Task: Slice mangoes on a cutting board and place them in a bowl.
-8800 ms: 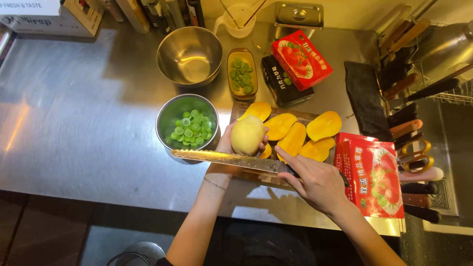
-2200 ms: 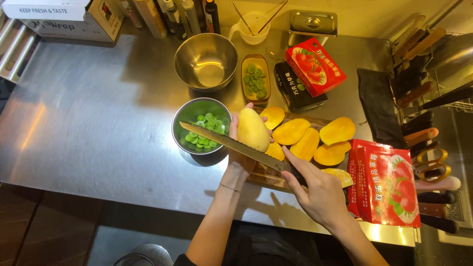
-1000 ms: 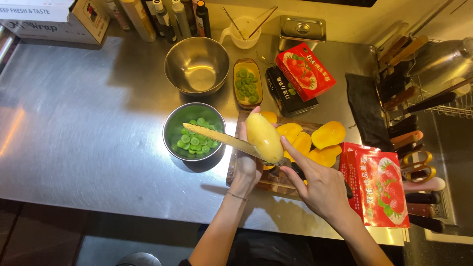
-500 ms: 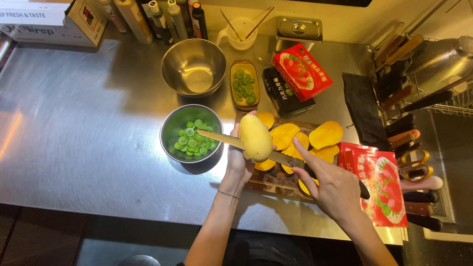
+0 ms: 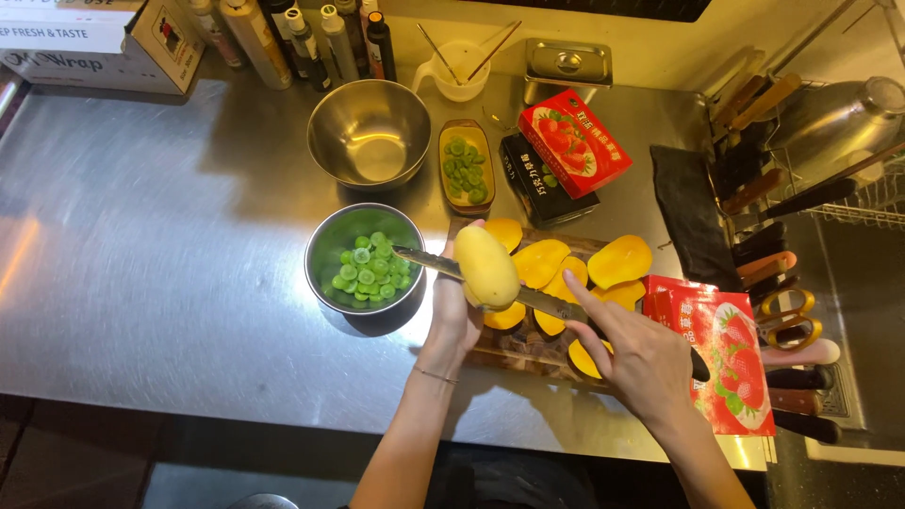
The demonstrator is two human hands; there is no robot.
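Diagonally, mango (image 5: 486, 267) long axis upright

Packaging noted on the steel counter, 4 items plus bottles.

1. A white cardboard box (image 5: 90, 42) stands at the far left corner, dark lettering on its front and a small picture on its end flap.
2. A flat red carton (image 5: 575, 141) with a strawberry picture lies tilted at the far centre, resting partly on item 3.
3. A flat black carton (image 5: 537, 184) sits under it, pale lettering on top.
4. A red strawberry-printed pack (image 5: 731, 353) lies at the near right edge.

Labelled bottles (image 5: 311, 38) stand in a row along the back.
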